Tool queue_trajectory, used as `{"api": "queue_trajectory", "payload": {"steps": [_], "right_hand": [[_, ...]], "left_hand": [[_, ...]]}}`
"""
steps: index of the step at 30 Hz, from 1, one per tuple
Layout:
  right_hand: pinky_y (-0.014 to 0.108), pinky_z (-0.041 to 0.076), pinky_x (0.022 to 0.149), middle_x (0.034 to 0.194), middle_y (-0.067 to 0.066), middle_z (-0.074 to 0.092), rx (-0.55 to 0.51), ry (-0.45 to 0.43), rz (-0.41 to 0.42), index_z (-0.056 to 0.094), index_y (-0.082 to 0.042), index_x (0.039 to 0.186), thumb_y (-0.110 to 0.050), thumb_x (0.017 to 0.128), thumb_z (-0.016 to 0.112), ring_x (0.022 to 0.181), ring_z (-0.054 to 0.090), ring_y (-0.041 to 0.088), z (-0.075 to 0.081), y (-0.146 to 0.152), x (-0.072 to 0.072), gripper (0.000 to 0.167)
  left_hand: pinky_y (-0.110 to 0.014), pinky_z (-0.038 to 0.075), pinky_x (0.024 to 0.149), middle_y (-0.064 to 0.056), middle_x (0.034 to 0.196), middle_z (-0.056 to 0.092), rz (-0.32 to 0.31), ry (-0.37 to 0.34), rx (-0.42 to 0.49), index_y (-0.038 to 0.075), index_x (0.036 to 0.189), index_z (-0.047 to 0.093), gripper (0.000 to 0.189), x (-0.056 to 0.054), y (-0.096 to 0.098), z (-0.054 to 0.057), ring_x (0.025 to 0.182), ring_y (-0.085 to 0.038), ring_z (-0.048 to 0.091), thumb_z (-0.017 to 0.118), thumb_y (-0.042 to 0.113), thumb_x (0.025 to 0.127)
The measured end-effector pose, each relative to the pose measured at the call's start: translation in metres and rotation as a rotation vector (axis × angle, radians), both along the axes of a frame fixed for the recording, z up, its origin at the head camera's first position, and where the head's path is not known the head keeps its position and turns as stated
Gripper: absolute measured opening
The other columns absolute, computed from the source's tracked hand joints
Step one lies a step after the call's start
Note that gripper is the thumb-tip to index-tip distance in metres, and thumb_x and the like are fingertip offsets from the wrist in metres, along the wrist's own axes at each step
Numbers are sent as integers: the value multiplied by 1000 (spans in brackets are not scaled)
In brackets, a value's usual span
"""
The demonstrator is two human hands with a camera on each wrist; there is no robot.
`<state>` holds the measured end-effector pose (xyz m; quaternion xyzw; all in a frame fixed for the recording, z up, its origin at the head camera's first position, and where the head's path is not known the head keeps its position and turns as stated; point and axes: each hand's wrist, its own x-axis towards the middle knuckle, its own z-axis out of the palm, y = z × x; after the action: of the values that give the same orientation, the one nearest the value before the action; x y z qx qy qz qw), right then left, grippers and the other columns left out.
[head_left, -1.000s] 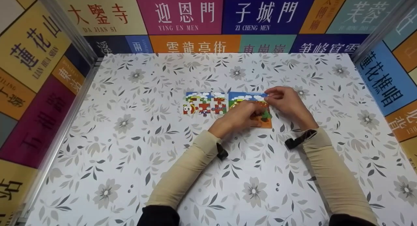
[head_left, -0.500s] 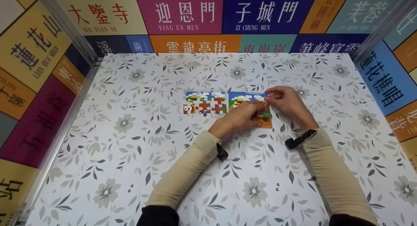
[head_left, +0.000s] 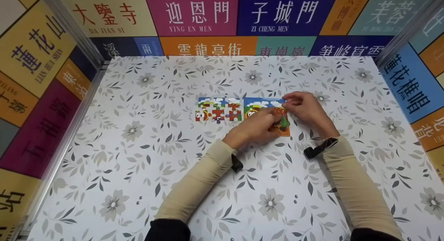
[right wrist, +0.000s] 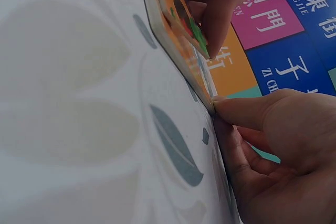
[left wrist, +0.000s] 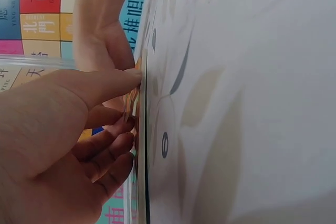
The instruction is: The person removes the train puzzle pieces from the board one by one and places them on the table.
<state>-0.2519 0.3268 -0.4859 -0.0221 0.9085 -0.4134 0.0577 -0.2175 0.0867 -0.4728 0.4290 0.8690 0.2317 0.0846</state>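
Observation:
A small jigsaw puzzle board with a colourful cartoon picture lies on the table. My left hand reaches over its lower left part and hides much of the picture. In the right wrist view, the left fingers pinch a puzzle piece, tilted up off the board at its right side. My right hand holds the board's upper right corner between thumb and fingers. Left of the board lies a group of loose puzzle pieces, some of them touching. The left wrist view shows the board only edge-on beside the left hand.
A white tabletop with a grey floral print lies under everything. Panels with large printed characters stand behind and at both sides. A metal frame rail runs along the left edge.
My left fingers have shifted slightly over the board, and more of the picture at its right side shows. The right hand and the loose pieces have stayed in place.

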Motion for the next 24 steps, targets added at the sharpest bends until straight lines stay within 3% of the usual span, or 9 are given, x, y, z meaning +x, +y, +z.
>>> {"api": "queue_trajectory", "payload": {"steps": [4,12,16,24], "right_hand": [[16,50,88,125,15,77,0,3,3,73,-13,137,-31,103,76,101,71,5,0,1,1,38],[22,53,93,126,13,76,0,-8,-6,72,-14,138,-29,104,76,112,72,21,0,3,1,38],[24,53,94,125,13,75,1,-12,-9,72,-14,138,-30,104,76,114,72,24,-1,3,1,38],[30,52,97,126,13,74,2,-29,-9,71,-15,138,-32,104,76,116,71,25,1,1,2,39]], "left_hand": [[-33,50,88,-4,107,62,-3,18,4,11,124,72,28,1,1,-1,105,-18,58,71,31,104],[-27,52,74,-3,101,67,-48,18,48,14,115,74,17,0,-2,-1,87,-14,61,71,27,105],[-27,54,78,-3,105,73,-89,54,71,15,112,76,15,-2,-4,-2,88,-13,66,71,27,105],[-29,57,83,-4,115,78,-88,100,114,14,130,77,33,-5,-17,0,95,-16,71,71,35,106]]}}
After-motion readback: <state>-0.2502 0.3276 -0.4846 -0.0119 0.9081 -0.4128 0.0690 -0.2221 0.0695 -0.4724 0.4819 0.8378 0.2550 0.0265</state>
